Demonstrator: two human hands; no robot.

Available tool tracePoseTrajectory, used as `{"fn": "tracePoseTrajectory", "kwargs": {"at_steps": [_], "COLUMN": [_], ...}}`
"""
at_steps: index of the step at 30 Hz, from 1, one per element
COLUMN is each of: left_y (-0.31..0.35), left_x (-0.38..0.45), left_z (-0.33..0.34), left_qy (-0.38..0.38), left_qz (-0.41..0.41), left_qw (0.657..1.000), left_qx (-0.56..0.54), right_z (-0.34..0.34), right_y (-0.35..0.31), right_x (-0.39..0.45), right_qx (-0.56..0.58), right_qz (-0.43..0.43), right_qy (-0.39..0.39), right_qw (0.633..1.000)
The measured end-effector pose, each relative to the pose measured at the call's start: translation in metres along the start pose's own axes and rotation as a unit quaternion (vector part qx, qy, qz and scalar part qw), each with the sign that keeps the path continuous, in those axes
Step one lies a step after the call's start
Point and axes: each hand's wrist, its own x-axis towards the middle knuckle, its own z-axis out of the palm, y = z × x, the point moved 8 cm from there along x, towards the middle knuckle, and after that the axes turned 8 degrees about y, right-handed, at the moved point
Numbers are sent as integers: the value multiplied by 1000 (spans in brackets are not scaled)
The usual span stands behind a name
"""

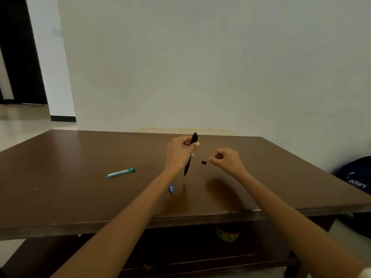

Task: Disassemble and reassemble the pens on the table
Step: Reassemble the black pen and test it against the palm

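Note:
My left hand (pixel 179 154) grips a black pen (pixel 190 155) above the brown table (pixel 80 197), holding it nearly upright with its clicker end up. My right hand (pixel 225 160) hovers to the right of it with fingers curled; whether they pinch a small part is too small to tell. A small black pen piece (pixel 204 162) lies on the table between the two hands. A green pen (pixel 121 172) lies on the table to the left. Part of a blue pen (pixel 171 188) shows beside my left forearm, mostly hidden by it.
The table's front edge runs across the lower part of the view, with a shelf beneath holding a green and orange object (pixel 227 233). A dark blue bag (pixel 357 179) sits on the floor at the right. A pale wall stands behind the table.

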Motion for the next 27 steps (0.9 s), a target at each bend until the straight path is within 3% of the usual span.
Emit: {"fn": "tracePoseTrajectory", "kwargs": {"at_steps": [3, 7, 11, 19, 27], "left_y": [5, 14, 23, 31, 32], "left_x": [-5, -12, -18, -28, -26], "left_z": [-9, -25, -41, -57, -64], "left_qy": [9, 26, 29, 24, 25], "left_qz": [39, 59, 63, 86, 91], "left_qw": [998, 994, 992, 989, 988], "left_qx": [51, 91, 102, 119, 124], "right_z": [-20, -37, -45, -50, -45], "right_y": [-36, -84, -112, -130, -139], "right_x": [-7, -10, -16, -27, -34], "right_qx": [189, 349, 337, 335, 397], "right_qz": [15, 1, -27, -37, -30], "right_qy": [71, 41, 0, -11, -58], "right_qw": [979, 936, 941, 941, 915]}}
